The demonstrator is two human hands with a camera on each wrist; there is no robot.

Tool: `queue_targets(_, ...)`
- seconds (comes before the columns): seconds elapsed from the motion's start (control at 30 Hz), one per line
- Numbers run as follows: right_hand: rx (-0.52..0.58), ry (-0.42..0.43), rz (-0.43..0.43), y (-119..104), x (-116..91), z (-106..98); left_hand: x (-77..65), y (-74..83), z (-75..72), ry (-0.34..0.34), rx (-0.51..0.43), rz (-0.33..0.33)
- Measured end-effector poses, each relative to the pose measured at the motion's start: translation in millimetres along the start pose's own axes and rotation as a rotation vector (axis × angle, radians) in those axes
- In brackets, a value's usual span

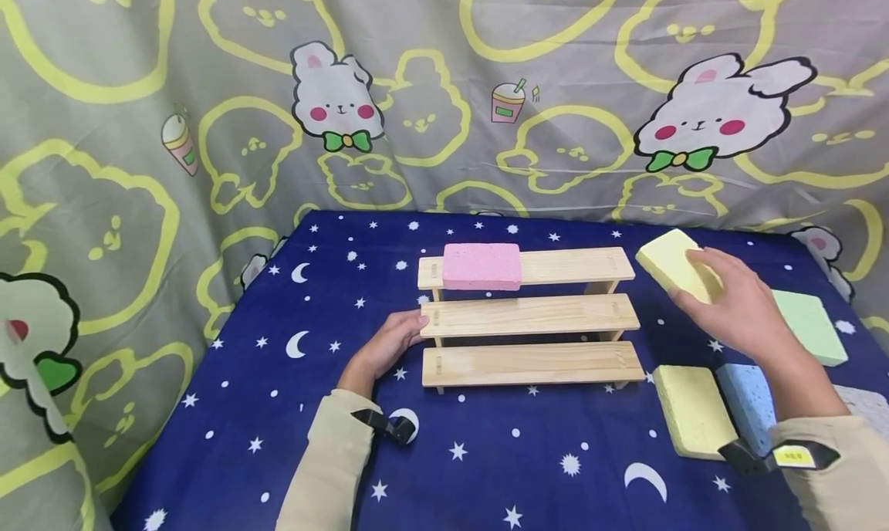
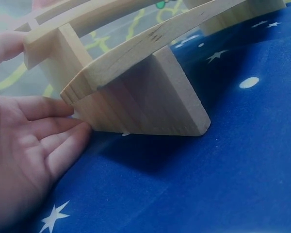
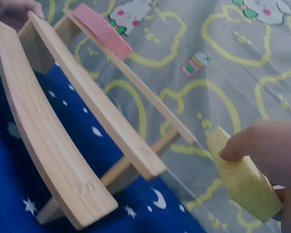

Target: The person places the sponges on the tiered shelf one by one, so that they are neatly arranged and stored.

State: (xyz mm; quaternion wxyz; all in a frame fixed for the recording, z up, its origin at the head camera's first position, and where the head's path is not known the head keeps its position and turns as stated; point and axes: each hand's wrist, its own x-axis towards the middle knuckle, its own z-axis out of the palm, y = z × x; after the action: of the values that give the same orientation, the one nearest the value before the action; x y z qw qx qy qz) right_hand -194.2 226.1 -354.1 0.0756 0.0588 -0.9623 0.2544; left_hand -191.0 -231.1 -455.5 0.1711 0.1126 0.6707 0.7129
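Note:
A three-tier wooden rack stands on the dark blue starry cloth. A pink sponge lies on the left part of its top tier. My left hand is at the rack's left end, by the middle tier; in the left wrist view its fairly straight fingers touch the side panel. To the right of the top tier, my right hand grips a pale yellow sponge between thumb and fingers, raised and tilted. The right wrist view shows this sponge beyond the shelf ends.
On the cloth at the right lie another yellow sponge, a blue sponge, a green sponge and a pale grey one, partly behind the right arm. A patterned grey curtain hangs along the back and left.

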Motion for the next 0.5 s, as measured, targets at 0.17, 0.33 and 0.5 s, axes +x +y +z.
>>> queue_targets(0.17, 0.012, -0.013, -0.128, -18, 1, 4, -1.0, -0.9, 0.8, 0.007, 0.003, -0.004)
queue_targets(0.33, 0.008, -0.051, -0.252, -29, 6, 9, -1.4, -1.0, 1.3, 0.007, 0.000, 0.000)
queue_targets(0.5, 0.015, -0.106, -0.286, -34, 11, 13, -1.0, 0.2, 2.0, 0.004, 0.004, 0.002)
